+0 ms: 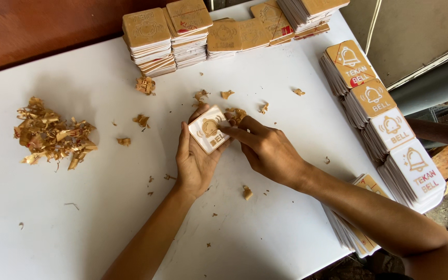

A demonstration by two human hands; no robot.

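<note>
left hand [195, 161] palm-up over white table [265, 228], fingers cupped under small white bell sign plate [209, 136] to steady it | right hand [268, 150] fingertips pinching plate's edge, likely peeling brown film | peeled scraps [53, 137] heaped left | plate stacks [390, 129] right

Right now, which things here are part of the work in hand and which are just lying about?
In hand:
- white square sign plate, cupped in the left hand
- right hand, fingertips on the plate's edge
- brown film peelings, heaped to the left

Lying about:
- stacks of plates along the back
- stacks of plates at the right
- white table
</note>
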